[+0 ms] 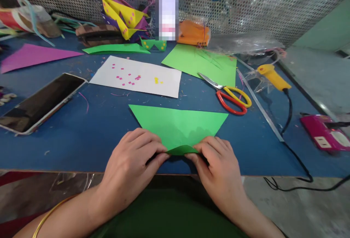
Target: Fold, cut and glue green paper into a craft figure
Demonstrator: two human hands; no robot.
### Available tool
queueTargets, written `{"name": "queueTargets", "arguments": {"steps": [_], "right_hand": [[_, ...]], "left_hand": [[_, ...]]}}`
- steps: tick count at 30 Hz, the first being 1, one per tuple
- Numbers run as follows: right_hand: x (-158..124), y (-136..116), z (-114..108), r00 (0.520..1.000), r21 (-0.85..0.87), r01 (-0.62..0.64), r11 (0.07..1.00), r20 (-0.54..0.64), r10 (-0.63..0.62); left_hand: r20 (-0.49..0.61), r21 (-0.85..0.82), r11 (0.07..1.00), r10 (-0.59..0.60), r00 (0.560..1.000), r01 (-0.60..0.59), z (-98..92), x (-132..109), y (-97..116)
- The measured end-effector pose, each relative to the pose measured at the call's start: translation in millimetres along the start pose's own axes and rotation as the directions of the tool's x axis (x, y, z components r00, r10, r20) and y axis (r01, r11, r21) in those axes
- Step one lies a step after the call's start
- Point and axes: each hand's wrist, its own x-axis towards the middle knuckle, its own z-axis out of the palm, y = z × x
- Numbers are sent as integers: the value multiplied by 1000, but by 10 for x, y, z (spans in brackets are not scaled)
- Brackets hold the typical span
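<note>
A sheet of green paper [180, 125] lies at the front of the blue table, its near edge curled up in a narrow fold. My left hand [136, 154] pinches that folded edge from the left, thumb below and fingers on top. From the other side my right hand [216, 161] pinches the same edge. A short stretch of the fold shows between the two thumbs. Beyond the paper, to the right, scissors [221, 88] with one red and one yellow handle lie with their blades nearly closed.
White paper [147, 70] with pink and yellow bits, light green paper [197, 61] and a phone [49, 103] lie around. At right are a yellow glue gun [275, 77], a clear stick [259, 103] and a pink power socket [325, 132]. Folded yellow paper boats [123, 15] stand behind.
</note>
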Motion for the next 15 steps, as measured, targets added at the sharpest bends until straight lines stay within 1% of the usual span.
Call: {"name": "queueTargets", "arguments": {"steps": [3,8,15], "right_hand": [[9,-12,-8,1000,5,-24,1000,19,24],[40,-41,-7,998,-5,-56,998,9,56],[62,-50,-15,996,-27,-82,996,19,83]], "left_hand": [[-1,10,1000,-29,1000,29,16,7,0],[-2,51,995,-82,997,82,31,26,19],[11,120,991,-68,998,66,27,11,20]]}}
